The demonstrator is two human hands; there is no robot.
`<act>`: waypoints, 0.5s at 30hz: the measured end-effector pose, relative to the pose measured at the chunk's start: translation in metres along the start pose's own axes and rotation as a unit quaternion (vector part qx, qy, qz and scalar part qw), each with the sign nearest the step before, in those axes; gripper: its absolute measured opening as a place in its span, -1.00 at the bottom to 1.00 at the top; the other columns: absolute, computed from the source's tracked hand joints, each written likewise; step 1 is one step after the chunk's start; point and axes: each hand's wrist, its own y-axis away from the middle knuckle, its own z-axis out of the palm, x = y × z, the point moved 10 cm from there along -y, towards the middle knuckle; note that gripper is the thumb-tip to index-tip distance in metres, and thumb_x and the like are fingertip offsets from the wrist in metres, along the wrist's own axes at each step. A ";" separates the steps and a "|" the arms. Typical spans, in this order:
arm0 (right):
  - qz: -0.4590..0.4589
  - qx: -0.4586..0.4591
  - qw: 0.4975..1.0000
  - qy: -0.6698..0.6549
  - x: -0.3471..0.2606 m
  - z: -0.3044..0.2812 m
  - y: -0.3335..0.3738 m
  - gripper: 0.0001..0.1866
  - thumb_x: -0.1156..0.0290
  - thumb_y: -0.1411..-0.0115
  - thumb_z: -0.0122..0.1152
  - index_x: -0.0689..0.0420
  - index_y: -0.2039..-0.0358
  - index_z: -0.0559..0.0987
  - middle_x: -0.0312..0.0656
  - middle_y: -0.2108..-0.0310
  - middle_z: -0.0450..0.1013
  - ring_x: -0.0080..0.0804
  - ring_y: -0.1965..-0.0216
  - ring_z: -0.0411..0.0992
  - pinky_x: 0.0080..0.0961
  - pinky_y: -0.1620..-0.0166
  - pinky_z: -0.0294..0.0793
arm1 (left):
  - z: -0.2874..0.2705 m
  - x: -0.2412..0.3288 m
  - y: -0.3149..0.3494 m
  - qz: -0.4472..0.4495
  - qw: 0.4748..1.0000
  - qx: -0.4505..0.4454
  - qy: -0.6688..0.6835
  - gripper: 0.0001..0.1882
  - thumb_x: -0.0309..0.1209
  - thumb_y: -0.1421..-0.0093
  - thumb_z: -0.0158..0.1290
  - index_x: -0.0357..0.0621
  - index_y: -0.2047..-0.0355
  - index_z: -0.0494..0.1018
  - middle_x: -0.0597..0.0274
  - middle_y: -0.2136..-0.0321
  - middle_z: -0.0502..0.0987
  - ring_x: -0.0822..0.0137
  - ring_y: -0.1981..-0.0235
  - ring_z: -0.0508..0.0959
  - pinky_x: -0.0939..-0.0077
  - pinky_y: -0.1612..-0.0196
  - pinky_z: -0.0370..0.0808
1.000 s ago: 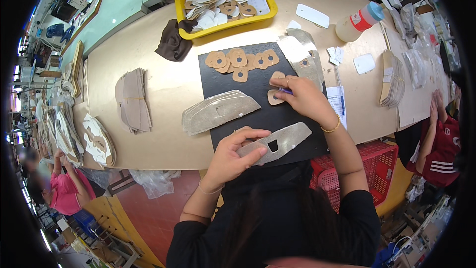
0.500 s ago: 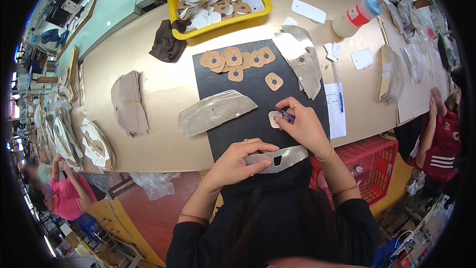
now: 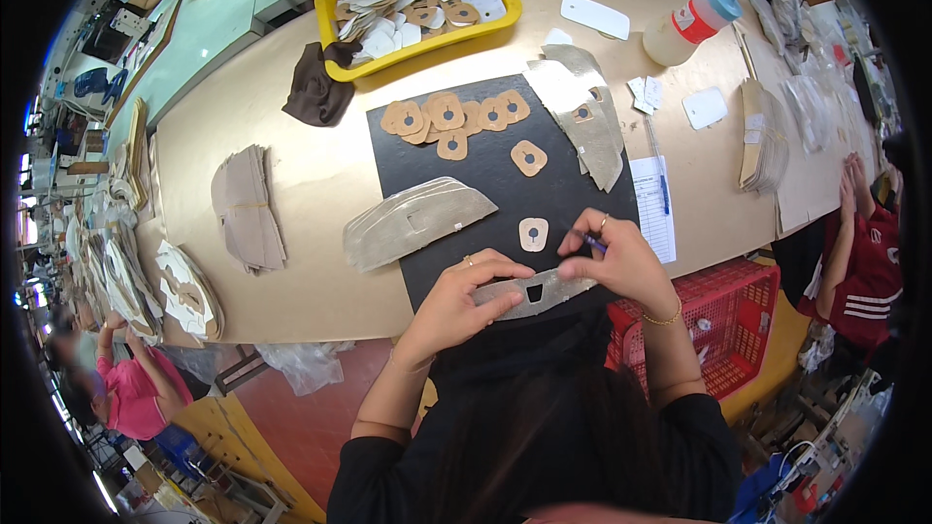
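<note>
My left hand [image 3: 454,305] pinches a silvery curved panel [image 3: 556,297] at the near edge of the black mat [image 3: 485,163]; the panel has a small dark four-sided opening. Over the panel's right end is my right hand [image 3: 626,260], its fingers closed around a purple pen [image 3: 594,244]. Whether it also grips the panel is hard to see. Just beyond lies a pale tan patch [image 3: 532,234] with a keyhole-shaped cutout. Farther up the mat are a single tan patch [image 3: 528,158] and a cluster of similar patches [image 3: 446,112]. A stack of silvery panels [image 3: 417,221] rests left of my hands.
More silvery panels [image 3: 604,144] overlap the mat's right side, beside a printed sheet [image 3: 652,209] with a pen. Toward the back stand a yellow tray [image 3: 517,10] of cut pieces and a bottle [image 3: 691,27]. A red crate [image 3: 714,315] sits below the table. Co-workers sit at both sides.
My right hand has left the pale patch, which now lies on the mat, and moved right and nearer to the panel's right end. The pen stays in its fingers.
</note>
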 end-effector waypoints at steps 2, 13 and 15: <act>0.005 -0.044 0.999 -0.030 0.007 0.007 0.005 -0.58 0.26 0.07 0.61 0.22 0.38 0.54 -0.37 0.48 0.49 -0.71 0.50 0.29 -0.67 0.43 0.26 | -0.001 -0.002 -0.003 0.002 1.000 0.009 -0.022 -0.70 -0.48 -0.15 0.23 -0.17 0.07 0.59 0.20 0.32 0.57 0.28 0.27 0.56 0.45 0.14 0.46; -0.015 0.101 0.994 -0.024 0.027 -0.011 0.003 -0.65 0.28 -0.05 0.50 0.25 0.27 0.60 -0.10 0.41 0.60 -0.37 0.44 0.53 -0.49 0.31 0.48 | -0.012 -0.021 -0.027 -0.106 0.988 0.076 -0.084 -0.52 -0.44 -0.16 0.29 -0.23 -0.10 0.51 0.22 0.36 0.55 0.52 0.57 0.55 0.62 0.53 0.48; -0.006 0.082 0.997 -0.010 0.027 -0.010 0.003 -0.66 0.29 -0.05 0.49 0.24 0.27 0.61 -0.09 0.41 0.60 -0.36 0.45 0.54 -0.49 0.32 0.47 | -0.007 -0.032 -0.027 -0.161 0.983 0.035 -0.085 -0.48 -0.42 -0.17 0.27 -0.21 -0.15 0.47 0.25 0.41 0.52 0.52 0.60 0.55 0.62 0.55 0.48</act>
